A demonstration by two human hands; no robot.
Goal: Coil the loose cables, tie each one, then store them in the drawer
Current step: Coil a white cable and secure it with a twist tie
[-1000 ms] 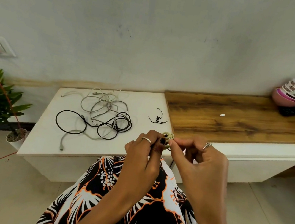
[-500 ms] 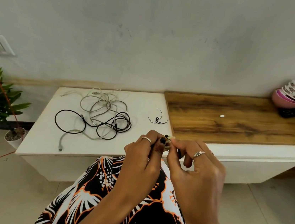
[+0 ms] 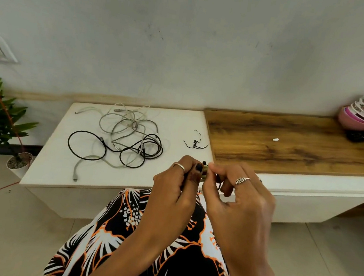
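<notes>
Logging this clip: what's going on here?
A seated person holds a small pale coiled cable between both hands, left hand and right hand, apparently fastening a black tie around it. On the white cabinet top a tangle of grey and black cables lies uncoiled, with spare black ties beside it. No drawer is open.

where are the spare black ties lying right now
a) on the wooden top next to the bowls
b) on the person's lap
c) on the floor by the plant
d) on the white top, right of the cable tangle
d: the spare black ties lie on the white top, to the right of the cable tangle and just short of the wooden top.
</notes>
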